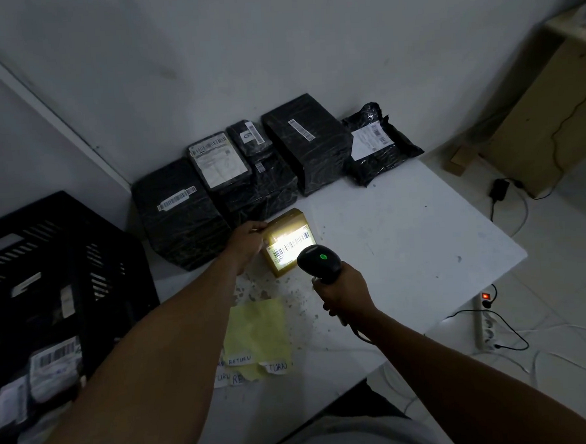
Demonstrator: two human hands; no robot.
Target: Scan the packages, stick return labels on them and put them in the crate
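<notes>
A small brown package (287, 237) lies mid-table on the white table (404, 236), its barcode label lit by the black scanner (319, 263) at its 5 o'clock, gripped by the right hand (344, 295). The left hand (248, 239) grips the package's 9 o'clock edge. Black-wrapped parcels (248, 170) line 12 o'clock; return labels (255, 366) lie at 6; the black crate (49, 268) stands at 8.

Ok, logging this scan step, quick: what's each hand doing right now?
Left hand: grips the left edge of the small brown package on the table.
Right hand: fingers wrapped round the barcode scanner.
</notes>
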